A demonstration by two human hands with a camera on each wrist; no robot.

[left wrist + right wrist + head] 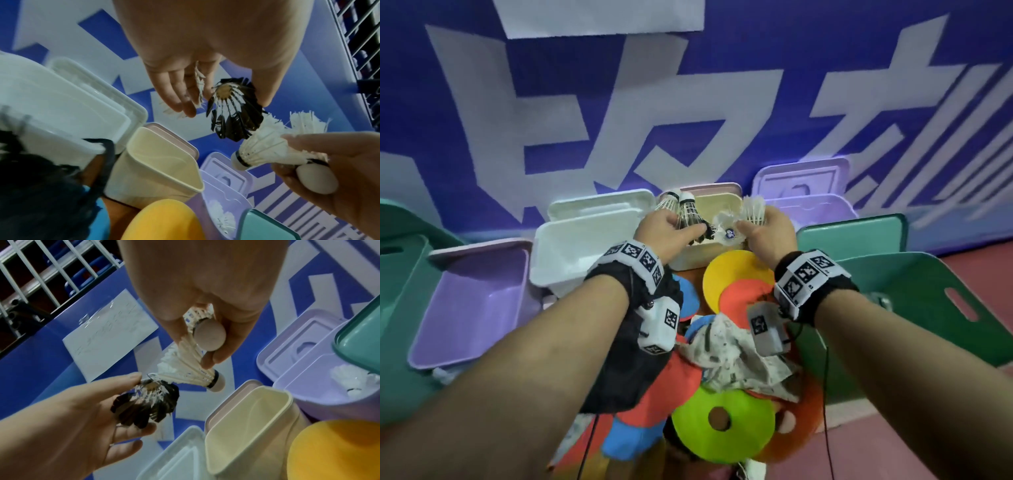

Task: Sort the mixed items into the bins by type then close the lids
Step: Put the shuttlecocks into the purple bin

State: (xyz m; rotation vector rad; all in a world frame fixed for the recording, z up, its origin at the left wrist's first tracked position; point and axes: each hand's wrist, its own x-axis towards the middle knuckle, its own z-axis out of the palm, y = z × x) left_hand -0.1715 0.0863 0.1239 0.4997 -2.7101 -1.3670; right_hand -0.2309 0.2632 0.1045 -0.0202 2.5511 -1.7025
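Observation:
Above the open cream bin [688, 261], my left hand [675, 224] grips a black-feathered shuttlecock [232, 112] between thumb and fingers. A white shuttlecock [667, 204] sits behind those fingers. My right hand [759, 226] pinches two white shuttlecocks [191, 369], one pointing cork-down toward the cream bin [248, 417]. The two hands are close together, and the black feathers [147, 405] almost touch the white ones. Behind on the right, the open purple bin [304, 386] holds white shuttlecocks [352, 379].
Near me lies a pile: yellow [736, 275], orange [753, 294] and green [726, 426] discs, a black cloth [626, 363] and a patterned cloth [734, 354]. An open white bin [566, 255], a purple bin [472, 301] and teal bins [914, 308] ring it. A blue banner wall stands behind.

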